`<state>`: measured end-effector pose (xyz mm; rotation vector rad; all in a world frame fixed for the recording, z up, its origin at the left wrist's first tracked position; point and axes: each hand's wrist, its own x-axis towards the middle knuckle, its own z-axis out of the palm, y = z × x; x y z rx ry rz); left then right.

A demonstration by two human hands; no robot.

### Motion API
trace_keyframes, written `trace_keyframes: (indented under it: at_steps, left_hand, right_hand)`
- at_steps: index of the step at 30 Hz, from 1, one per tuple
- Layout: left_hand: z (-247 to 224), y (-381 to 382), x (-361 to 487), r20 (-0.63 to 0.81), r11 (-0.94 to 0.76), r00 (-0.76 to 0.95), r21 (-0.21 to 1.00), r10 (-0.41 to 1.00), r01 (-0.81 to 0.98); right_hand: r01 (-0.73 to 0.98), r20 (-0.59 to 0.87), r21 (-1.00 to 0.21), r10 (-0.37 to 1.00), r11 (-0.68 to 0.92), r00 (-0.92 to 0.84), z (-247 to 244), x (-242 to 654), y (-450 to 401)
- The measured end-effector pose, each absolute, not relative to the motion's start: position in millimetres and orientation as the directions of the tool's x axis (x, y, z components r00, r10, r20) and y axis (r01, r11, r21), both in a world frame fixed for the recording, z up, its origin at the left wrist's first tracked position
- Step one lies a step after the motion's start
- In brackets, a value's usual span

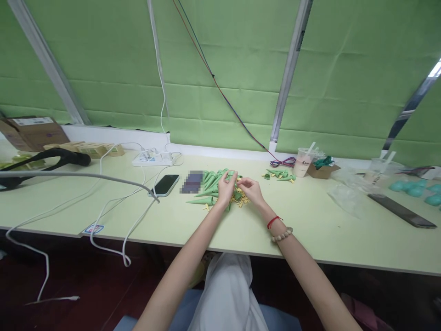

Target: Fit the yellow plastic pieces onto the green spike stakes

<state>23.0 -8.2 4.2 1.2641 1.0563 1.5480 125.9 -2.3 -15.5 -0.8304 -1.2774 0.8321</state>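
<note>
My left hand (225,188) is closed at the heap, with a green plastic cone (230,173) showing between its thumb and fingers. Just to its right, my right hand (252,190) pinches with thumb and forefinger near the cone. Whatever lies in that pinch is too small to make out. More green cones (203,201) lie side by side left of and behind my left hand, one with its tip pointing left. Small yellow plastic pieces (243,201) are heaped under and between my hands, partly hidden by them.
Left of the heap lie a phone (166,185), a blurred dark rectangle (193,182) and white cables by a power strip (153,159). To the right are more green parts (280,174), a drink cup (302,163), a small box (323,171), a plastic bag (344,197) and a dark phone (401,210).
</note>
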Motion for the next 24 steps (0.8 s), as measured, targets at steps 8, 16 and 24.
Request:
trace_keyframes:
  at_steps: [8,16,24]
  left_hand:
    - [5,-9,24,0.293,-0.302,-0.112,0.95,0.95,-0.079]
    - [2,-6,25,0.29,-0.3,-0.134,0.952,0.948,-0.06]
    - [3,-7,26,0.286,-0.3,-0.143,0.951,0.947,-0.082]
  right_hand:
    - [-0.153,0.344,-0.919,0.929,0.362,0.135,-11,131,-2]
    - [-0.163,0.338,-0.921,0.934,0.354,0.119,-14,134,1]
    - [-0.202,0.3,-0.929,0.95,0.311,0.086,-15,136,3]
